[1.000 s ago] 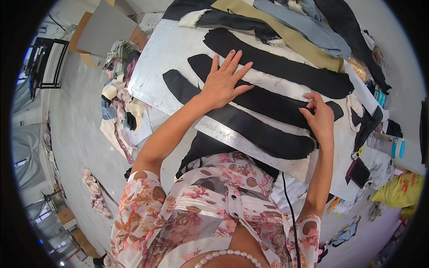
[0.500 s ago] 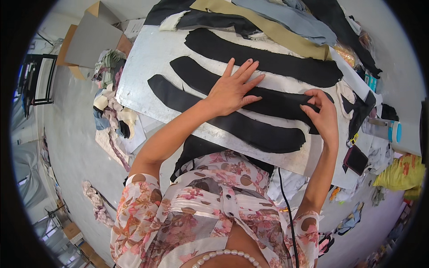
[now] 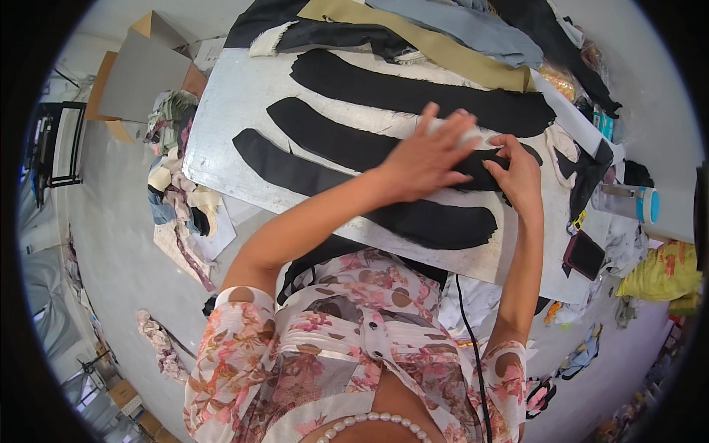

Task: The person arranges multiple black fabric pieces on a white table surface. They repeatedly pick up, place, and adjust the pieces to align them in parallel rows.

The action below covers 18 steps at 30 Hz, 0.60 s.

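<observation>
Three curved black fabric strips lie one beyond another across the pale work board (image 3: 210, 140): a far strip (image 3: 413, 94), a middle strip (image 3: 332, 140) and a near strip (image 3: 439, 225). Over the right half of the middle strip, my left hand (image 3: 425, 161) is open with its fingers spread, their tips slightly blurred. My right hand (image 3: 521, 176) is at that strip's right end, thumb and fingertips pinching the fabric. Part of the middle strip is hidden under both hands. The far strip has frayed edges.
Olive fabric (image 3: 428, 44) and blue-grey fabric (image 3: 465, 29) are heaped along the far edge. At the right are a phone (image 3: 584, 254), a clear cup with a blue lid (image 3: 628, 201) and a yellow bag (image 3: 661, 272). A black cable (image 3: 471, 332) hangs in front.
My left hand has slid right along the middle strip, toward my right hand. My right hand stays at the strip's right end, its fingers drawn closer together. The whole view has shifted slightly.
</observation>
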{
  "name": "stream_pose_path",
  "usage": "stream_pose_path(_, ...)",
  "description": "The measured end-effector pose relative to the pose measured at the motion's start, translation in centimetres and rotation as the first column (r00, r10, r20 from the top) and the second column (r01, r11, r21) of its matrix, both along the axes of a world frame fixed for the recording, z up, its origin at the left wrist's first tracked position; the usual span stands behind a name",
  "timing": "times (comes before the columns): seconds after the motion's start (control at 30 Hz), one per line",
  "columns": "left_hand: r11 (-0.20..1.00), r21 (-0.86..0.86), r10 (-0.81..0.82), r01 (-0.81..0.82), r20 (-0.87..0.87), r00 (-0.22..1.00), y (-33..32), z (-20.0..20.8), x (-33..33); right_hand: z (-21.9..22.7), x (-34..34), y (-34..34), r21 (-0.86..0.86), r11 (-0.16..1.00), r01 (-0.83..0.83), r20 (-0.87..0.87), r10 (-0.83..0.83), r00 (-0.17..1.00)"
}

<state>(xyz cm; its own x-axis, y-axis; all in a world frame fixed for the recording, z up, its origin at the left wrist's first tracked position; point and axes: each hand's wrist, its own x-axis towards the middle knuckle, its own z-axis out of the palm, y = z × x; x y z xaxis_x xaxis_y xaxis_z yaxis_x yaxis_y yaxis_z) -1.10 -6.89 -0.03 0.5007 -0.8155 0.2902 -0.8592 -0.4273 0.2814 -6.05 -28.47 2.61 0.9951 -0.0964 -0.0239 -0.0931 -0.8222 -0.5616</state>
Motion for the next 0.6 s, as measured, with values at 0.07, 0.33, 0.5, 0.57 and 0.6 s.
stream_pose_path(0.07,0.999,-0.004,-0.051,0.051,-0.015,0.999,-2.5,-0.9,-0.6,-0.1,0.1,-0.5,0.026,1.000,-0.013,-0.009,0.013,1.000)
stream_pose_path(0.33,0.999,0.045,-0.025,0.025,-0.008,1.000,-2.7,-1.5,-0.7,1.5,-1.1,-5.6,0.420,0.888,0.185,-0.050,-0.181,0.982)
stream_pose_path(0.5,0.996,0.076,-0.039,0.039,0.002,0.999,-2.9,-1.1,-0.7,-1.0,-0.1,-6.4,0.251,0.951,0.182,0.081,-0.208,0.975)
stream_pose_path(0.57,0.995,0.090,-0.040,0.039,0.011,0.999,-2.9,-1.1,-0.7,-2.0,0.0,-6.5,0.146,0.968,0.202,0.149,-0.223,0.963)
stream_pose_path(0.6,0.995,0.093,-0.035,0.033,0.015,0.999,-2.8,-1.2,-0.7,-2.1,0.2,-6.4,0.097,0.972,0.216,0.192,-0.231,0.954)
